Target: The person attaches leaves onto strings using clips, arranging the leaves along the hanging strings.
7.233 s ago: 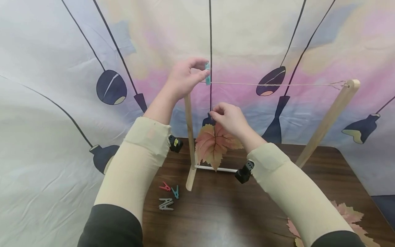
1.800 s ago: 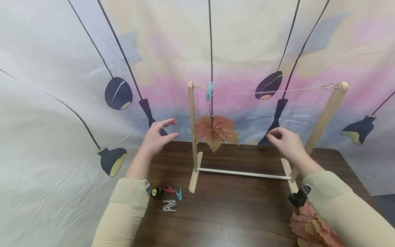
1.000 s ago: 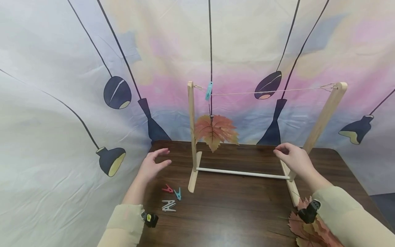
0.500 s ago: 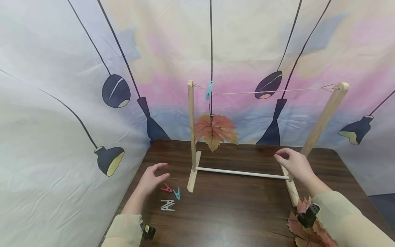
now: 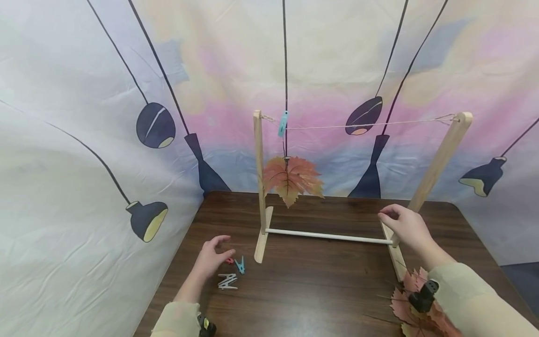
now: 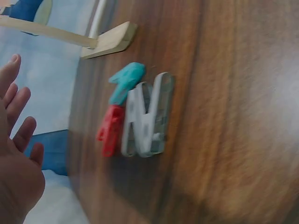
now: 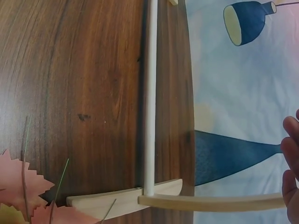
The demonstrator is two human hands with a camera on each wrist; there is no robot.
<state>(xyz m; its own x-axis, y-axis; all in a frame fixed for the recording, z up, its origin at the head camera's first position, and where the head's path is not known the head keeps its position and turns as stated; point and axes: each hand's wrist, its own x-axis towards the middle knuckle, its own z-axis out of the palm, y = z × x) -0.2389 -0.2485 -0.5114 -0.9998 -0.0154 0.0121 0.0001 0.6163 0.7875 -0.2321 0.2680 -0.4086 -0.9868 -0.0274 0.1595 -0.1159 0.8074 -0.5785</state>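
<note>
The blue clip [image 6: 128, 80], just right of the empty, spread left hand [image 5: 211, 257], looks light and springy, best pinched at its handles; the right hand [image 5: 407, 227] hangs loosely curled.

Indoor tabletop workspace, exact kind unclear: wood-grain table [image 5: 311, 285], lamp-printed cloth backdrop [image 5: 332, 56].

Shows the right hand [image 7: 292, 154] cut off at the edge between three and four o'clock, overlapping a wooden upright [image 7: 210, 202], with a white rod [image 7: 151, 93] running from twelve o'clock to a wooden foot [image 7: 107, 204] at six on the table [image 7: 84, 70], and pinkish leaves [image 7: 23, 182] at eight.
</note>
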